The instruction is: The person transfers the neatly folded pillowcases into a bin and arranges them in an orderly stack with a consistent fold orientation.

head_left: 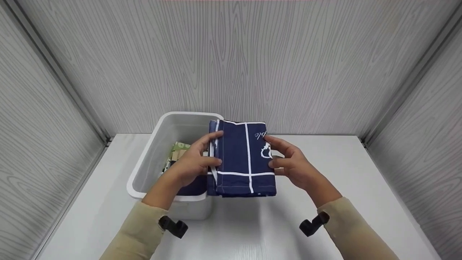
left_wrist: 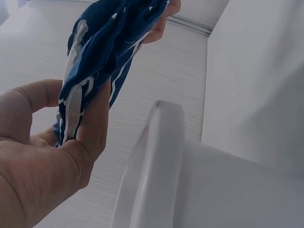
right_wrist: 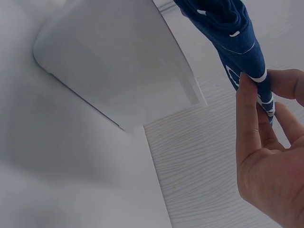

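Note:
A folded navy cloth (head_left: pixel 234 155) with white lines and white lettering is held up in the air between both hands. My left hand (head_left: pixel 193 160) grips its left edge, thumb and fingers on opposite faces. On the right edge, my right hand (head_left: pixel 292 162) pinches the cloth in the same manner. The left wrist view shows the layered folds of the cloth (left_wrist: pixel 102 52) between the fingers. In the right wrist view its rolled-looking end (right_wrist: pixel 232 33) points up and away from the hand. What the cloth is for cannot be told.
A white plastic bin (head_left: pixel 144 159) stands at the left, partly behind the left arm. Inside lie folded fabrics (head_left: pixel 180 146), green, tan and dark navy. Grey wood-grain panels (head_left: pixel 231 61) enclose the white tabletop (head_left: pixel 325 166) at the back and both sides.

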`<state>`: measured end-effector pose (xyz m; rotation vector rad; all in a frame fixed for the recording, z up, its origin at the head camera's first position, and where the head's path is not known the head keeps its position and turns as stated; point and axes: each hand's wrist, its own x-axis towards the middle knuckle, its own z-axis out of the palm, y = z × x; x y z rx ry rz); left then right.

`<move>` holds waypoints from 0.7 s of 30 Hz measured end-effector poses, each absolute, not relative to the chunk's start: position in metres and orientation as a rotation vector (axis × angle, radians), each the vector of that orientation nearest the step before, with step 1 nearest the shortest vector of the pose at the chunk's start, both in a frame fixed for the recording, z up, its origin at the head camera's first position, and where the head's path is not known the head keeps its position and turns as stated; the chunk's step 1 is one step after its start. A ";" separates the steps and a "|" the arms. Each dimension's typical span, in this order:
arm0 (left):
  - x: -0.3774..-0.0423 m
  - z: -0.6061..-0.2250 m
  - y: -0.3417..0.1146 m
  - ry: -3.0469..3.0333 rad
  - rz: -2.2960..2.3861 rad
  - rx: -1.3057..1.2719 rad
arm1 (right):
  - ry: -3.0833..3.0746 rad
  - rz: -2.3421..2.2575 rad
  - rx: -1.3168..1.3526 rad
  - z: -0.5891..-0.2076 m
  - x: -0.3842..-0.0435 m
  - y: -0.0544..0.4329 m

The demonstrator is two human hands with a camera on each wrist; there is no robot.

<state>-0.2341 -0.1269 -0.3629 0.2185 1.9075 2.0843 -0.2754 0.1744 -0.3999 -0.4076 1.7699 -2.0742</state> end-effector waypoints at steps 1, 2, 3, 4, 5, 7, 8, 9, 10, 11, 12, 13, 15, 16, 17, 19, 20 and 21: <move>-0.234 -0.363 -0.128 1.904 2.085 0.220 | 1.769 -2.073 -0.416 -0.400 -0.275 0.174; -0.233 -0.363 -0.129 1.901 2.084 0.222 | 1.767 -2.075 -0.420 -0.400 -0.275 0.173; -0.233 -0.363 -0.130 1.901 2.081 0.228 | 1.765 -2.075 -0.421 -0.400 -0.275 0.172; -0.233 -0.362 -0.131 1.897 2.080 0.231 | 1.764 -2.076 -0.423 -0.400 -0.275 0.171; -0.232 -0.362 -0.132 1.894 2.083 0.234 | 1.762 -2.075 -0.422 -0.399 -0.275 0.170; -0.231 -0.362 -0.135 1.891 2.089 0.240 | 1.761 -2.072 -0.419 -0.399 -0.274 0.167; -0.231 -0.362 -0.136 1.890 2.091 0.243 | 1.759 -2.072 -0.417 -0.399 -0.274 0.165; -0.230 -0.362 -0.138 1.893 2.093 0.246 | 1.757 -2.071 -0.416 -0.398 -0.274 0.164; -0.230 -0.362 -0.139 1.895 2.095 0.246 | 1.756 -2.068 -0.414 -0.398 -0.274 0.162; -0.230 -0.362 -0.141 1.901 2.094 0.250 | 1.753 -2.068 -0.413 -0.397 -0.274 0.160; -0.229 -0.361 -0.143 1.905 2.093 0.251 | 1.752 -2.068 -0.413 -0.397 -0.274 0.159; -0.229 -0.361 -0.144 1.905 2.094 0.251 | 1.749 -2.070 -0.411 -0.396 -0.274 0.157; -0.229 -0.361 -0.148 1.907 2.095 0.249 | 1.747 -2.070 -0.414 -0.396 -0.274 0.154; -0.228 -0.360 -0.149 1.906 2.096 0.247 | 1.743 -2.071 -0.416 -0.395 -0.274 0.152; -0.228 -0.360 -0.151 1.905 2.097 0.243 | 1.740 -2.072 -0.421 -0.395 -0.274 0.151; -0.228 -0.359 -0.154 1.913 2.092 0.248 | 1.734 -2.074 -0.428 -0.395 -0.275 0.148; -0.228 -0.359 -0.155 1.922 2.088 0.248 | 1.733 -2.072 -0.433 -0.395 -0.275 0.146; -0.228 -0.359 -0.156 1.931 2.084 0.249 | 1.731 -2.073 -0.433 -0.395 -0.275 0.145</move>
